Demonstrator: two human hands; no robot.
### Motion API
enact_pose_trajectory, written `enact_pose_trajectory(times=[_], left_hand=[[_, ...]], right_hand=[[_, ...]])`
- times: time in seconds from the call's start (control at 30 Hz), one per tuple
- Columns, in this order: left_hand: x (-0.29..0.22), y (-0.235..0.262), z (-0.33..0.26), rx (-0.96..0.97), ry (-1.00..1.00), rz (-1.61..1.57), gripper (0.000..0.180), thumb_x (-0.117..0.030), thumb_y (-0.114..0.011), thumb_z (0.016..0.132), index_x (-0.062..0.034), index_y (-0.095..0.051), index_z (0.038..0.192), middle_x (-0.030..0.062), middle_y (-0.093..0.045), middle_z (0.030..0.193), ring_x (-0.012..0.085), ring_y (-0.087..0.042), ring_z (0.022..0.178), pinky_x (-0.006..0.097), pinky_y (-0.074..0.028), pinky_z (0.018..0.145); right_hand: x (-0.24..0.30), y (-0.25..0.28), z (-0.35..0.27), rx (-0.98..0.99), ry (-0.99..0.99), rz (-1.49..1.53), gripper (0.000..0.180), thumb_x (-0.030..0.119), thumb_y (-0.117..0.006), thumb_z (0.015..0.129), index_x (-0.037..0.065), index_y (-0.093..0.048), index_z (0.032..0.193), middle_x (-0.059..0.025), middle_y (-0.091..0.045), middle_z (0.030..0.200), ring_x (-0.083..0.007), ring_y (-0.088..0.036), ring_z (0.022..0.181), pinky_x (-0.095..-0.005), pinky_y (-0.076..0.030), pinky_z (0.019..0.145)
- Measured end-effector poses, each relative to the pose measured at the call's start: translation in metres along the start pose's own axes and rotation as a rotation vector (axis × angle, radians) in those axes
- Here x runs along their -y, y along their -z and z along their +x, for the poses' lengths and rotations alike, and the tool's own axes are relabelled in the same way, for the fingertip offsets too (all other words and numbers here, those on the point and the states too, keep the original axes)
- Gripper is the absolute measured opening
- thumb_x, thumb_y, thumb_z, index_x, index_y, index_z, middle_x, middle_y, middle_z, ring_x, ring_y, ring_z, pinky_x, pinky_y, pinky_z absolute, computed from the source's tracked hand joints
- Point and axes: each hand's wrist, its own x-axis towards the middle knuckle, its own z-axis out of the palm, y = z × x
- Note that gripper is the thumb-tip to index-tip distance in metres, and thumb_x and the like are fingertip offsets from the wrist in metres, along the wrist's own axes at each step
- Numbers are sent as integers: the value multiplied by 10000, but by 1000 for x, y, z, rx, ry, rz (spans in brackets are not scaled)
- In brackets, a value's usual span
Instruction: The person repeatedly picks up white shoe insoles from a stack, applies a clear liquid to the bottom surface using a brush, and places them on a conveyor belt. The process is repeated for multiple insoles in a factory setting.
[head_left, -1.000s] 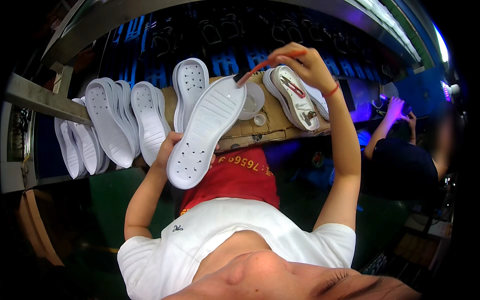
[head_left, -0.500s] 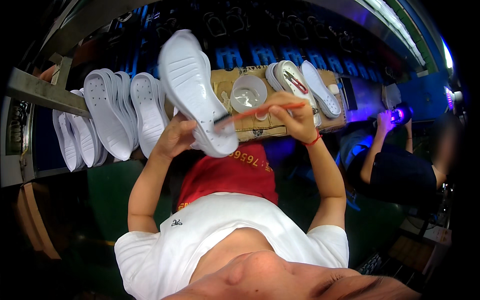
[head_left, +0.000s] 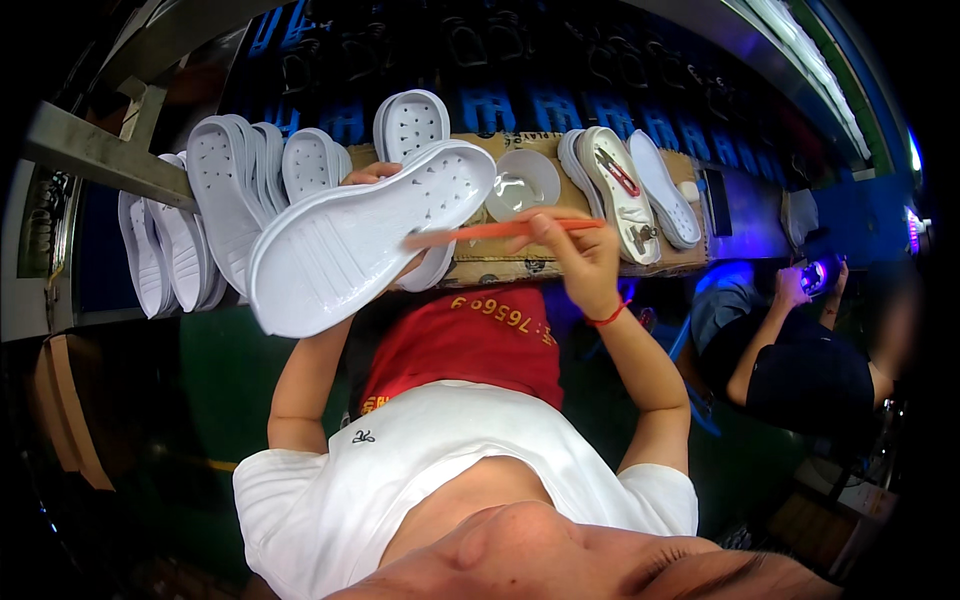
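A white shoe sole [head_left: 335, 245] with small holes and a ribbed, wet-looking inner side is tilted in my left hand [head_left: 372, 174]. Fingers of that hand curl over its far edge; most of the hand is hidden behind it. My right hand [head_left: 582, 255] pinches an orange-handled brush [head_left: 490, 231], its tip at the sole's inner face near the middle. Behind the held sole are more white soles [head_left: 415, 125]. A translucent cup [head_left: 525, 188] with clear liquid stands right of the held sole, on a cardboard sheet [head_left: 505, 262].
Stacked white soles [head_left: 225, 190] stand in rows at the left, beside a metal bar [head_left: 105, 155]. On the cardboard's right lie a sole with a red-handled tool [head_left: 622, 178] and a clip on it, and more soles [head_left: 665, 190]. Another person [head_left: 810, 340] sits at the right, holding a glowing device.
The held sole has swung from nearly upright to a slant down to the left, its holed end now at the upper right. The brush tip has shifted slightly left, to the sole's middle.
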Motion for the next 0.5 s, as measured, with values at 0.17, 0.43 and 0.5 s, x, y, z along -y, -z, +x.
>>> enact_pose_trajectory(times=[0.17, 0.43, 0.5], left_hand=[[10, -11, -2, -11, 131, 43, 829, -79, -831, 705, -126, -345, 1375, 100, -435, 1371, 251, -408, 1322, 365, -376, 1125], [19, -3, -24, -61, 323, 212, 791, -90, -809, 750, -78, -366, 1405, 106, -507, 1335, 236, -491, 1254, 362, -390, 1077], [12, -6, -21, -93, 188, 289, 804, -78, -814, 735, -74, -365, 1403, 107, -505, 1337, 241, -487, 1259, 365, -395, 1074]], right_hand=[[16, -48, 33, 111, 258, -18, 177, 106, -599, 933, -7, -705, 1018, -97, -726, 860, -168, -675, 822, -290, -524, 769], [-17, 27, 100, 285, 367, -298, 171, 83, -588, 937, -10, -701, 1026, -94, -692, 967, -190, -651, 905, -304, -507, 825], [-11, 50, 82, 197, 267, -390, 166, 79, -586, 937, -12, -702, 1014, -99, -689, 954, -192, -644, 920, -309, -504, 829]])
